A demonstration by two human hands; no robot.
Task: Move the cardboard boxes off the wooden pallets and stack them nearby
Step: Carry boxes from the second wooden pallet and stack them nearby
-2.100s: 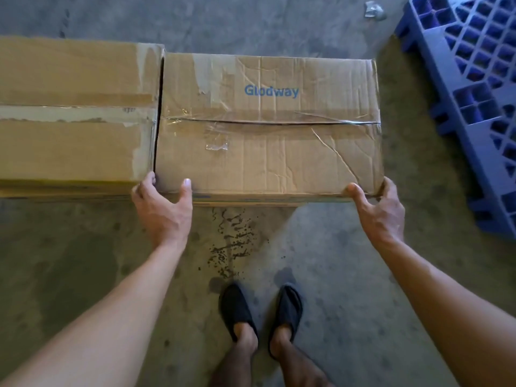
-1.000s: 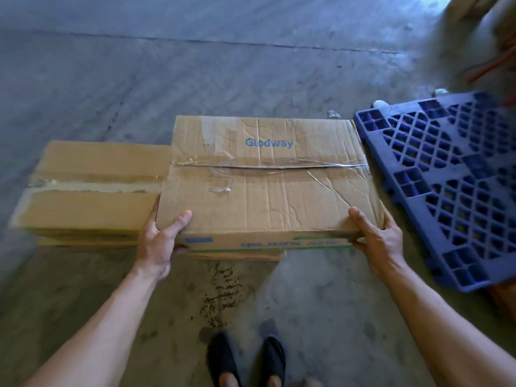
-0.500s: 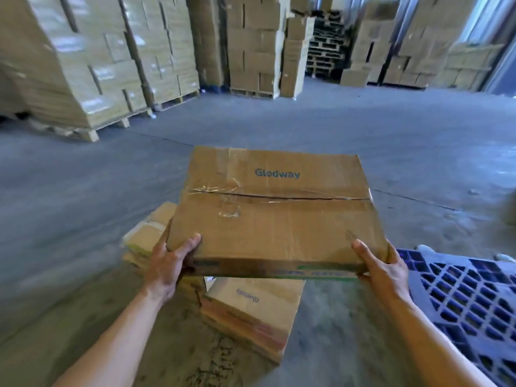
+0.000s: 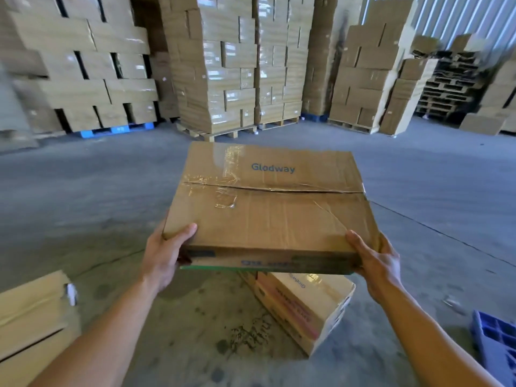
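Observation:
A flat taped cardboard box marked "Glodway" (image 4: 273, 208) is up in the air in front of me, level, at about chest height. My left hand (image 4: 163, 255) grips its near left corner, thumb on top. My right hand (image 4: 375, 261) grips the near right corner, thumb on the top face. Under it, a second cardboard box (image 4: 304, 305) lies on the concrete floor. A third box (image 4: 30, 322) sits on the floor at the lower left.
A blue plastic pallet (image 4: 495, 339) shows at the lower right corner. Tall wrapped stacks of boxes on wooden pallets (image 4: 223, 68) line the far wall, with a pile of bare wooden pallets (image 4: 446, 88) at the right. Grey concrete floor (image 4: 83, 196) lies between.
Both hands lifted the Glodway box off the floor stack and raised it. The view swung up from the floor to the warehouse and turned left, so the blue pallet slid toward the right edge.

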